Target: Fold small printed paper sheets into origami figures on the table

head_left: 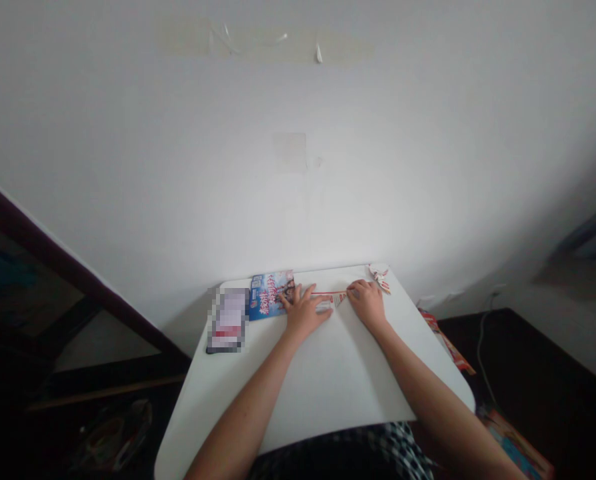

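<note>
On the white table (328, 373), a white paper with red print (339, 298) lies flat between my hands. My left hand (305, 312) rests on its left part with the fingers spread, the fingertips also reaching the edge of a blue printed leaflet (264, 301). At the paper's right end my right hand (369, 303) is closed, fingers bent and pressed together on its pointed tip. Just beyond that hand sits a folded or crumpled piece of white and red paper (379, 277). How the paper runs under my fingers is hidden.
A phone-like device (228, 320), its screen blurred out, lies at the table's left edge. The white wall (298, 213) stands right behind the table. Printed papers (518, 443) lie low at the right, near a pale cable (483, 340). A dark-framed object (73, 267) leans at the left.
</note>
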Action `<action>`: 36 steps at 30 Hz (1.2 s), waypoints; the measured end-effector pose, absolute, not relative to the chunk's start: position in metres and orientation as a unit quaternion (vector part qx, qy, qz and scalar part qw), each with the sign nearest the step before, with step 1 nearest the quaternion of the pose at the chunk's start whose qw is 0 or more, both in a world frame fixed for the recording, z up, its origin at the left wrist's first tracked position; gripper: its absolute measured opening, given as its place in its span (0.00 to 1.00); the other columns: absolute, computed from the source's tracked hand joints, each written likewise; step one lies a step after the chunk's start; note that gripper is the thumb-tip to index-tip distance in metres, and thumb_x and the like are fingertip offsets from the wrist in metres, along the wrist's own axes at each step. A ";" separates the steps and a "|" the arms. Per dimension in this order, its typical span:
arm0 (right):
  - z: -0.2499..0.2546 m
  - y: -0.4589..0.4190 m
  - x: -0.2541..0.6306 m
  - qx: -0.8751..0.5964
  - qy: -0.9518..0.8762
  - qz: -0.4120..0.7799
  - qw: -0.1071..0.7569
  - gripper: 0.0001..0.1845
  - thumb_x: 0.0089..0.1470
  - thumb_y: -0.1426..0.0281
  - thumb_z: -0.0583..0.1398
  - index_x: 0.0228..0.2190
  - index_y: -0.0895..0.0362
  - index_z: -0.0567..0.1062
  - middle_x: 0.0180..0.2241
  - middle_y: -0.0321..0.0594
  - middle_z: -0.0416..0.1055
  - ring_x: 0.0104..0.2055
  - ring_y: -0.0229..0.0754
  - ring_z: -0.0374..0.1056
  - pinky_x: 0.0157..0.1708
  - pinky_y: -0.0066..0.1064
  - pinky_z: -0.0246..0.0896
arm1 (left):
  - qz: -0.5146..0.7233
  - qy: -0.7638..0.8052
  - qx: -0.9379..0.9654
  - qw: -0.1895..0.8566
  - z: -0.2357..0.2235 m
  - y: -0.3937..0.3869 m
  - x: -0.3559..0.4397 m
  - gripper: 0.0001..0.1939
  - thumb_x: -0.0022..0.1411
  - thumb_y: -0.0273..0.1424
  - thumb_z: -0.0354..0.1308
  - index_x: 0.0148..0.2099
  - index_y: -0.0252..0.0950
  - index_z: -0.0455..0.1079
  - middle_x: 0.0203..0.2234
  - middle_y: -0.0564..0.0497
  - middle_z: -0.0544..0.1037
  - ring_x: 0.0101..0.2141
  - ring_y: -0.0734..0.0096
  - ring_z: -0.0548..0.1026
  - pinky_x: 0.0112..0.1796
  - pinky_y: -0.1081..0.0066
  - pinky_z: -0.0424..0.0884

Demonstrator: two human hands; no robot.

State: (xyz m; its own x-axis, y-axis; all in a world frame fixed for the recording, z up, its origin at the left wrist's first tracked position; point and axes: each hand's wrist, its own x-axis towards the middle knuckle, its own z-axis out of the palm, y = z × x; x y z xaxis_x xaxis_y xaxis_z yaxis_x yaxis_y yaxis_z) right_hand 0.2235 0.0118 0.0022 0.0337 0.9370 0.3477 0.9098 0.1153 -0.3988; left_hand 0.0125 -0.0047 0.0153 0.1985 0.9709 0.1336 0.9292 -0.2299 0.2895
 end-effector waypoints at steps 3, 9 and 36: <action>0.005 0.010 0.221 -0.672 -0.694 0.016 0.258 0.11 0.65 0.64 0.58 0.42 0.51 0.80 0.49 0.41 0.77 0.53 0.51 0.65 0.51 0.40 0.54 | 0.134 0.617 0.771 0.080 0.016 -0.003 0.011 0.21 0.63 0.55 0.57 0.58 0.68 0.73 0.71 0.61 0.60 0.72 0.37 0.48 0.62 0.22 0.32; 0.006 0.009 0.221 -0.672 -0.697 0.006 0.251 0.11 0.66 0.63 0.57 0.42 0.51 0.79 0.50 0.42 0.76 0.53 0.51 0.65 0.50 0.40 0.55 | 0.112 0.617 0.772 0.104 0.018 0.002 0.006 0.19 0.66 0.55 0.53 0.58 0.75 0.70 0.73 0.63 0.56 0.72 0.36 0.45 0.60 0.19 0.30; -0.001 0.000 0.219 -0.649 -0.715 0.006 0.261 0.23 0.54 0.55 0.67 0.50 0.49 0.78 0.54 0.44 0.70 0.56 0.52 0.63 0.59 0.44 0.55 | 0.103 0.627 0.766 0.097 0.022 -0.002 0.007 0.21 0.65 0.55 0.54 0.59 0.74 0.69 0.73 0.64 0.55 0.73 0.36 0.43 0.61 0.21 0.30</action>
State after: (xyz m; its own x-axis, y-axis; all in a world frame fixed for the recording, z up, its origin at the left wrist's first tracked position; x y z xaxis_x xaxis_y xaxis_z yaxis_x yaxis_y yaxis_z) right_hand 0.2192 -0.0002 -0.0009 -0.0222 0.9306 0.3653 0.9240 0.1586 -0.3479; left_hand 0.0071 -0.0023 0.0223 0.1936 0.9804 0.0367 0.9403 -0.1961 0.2780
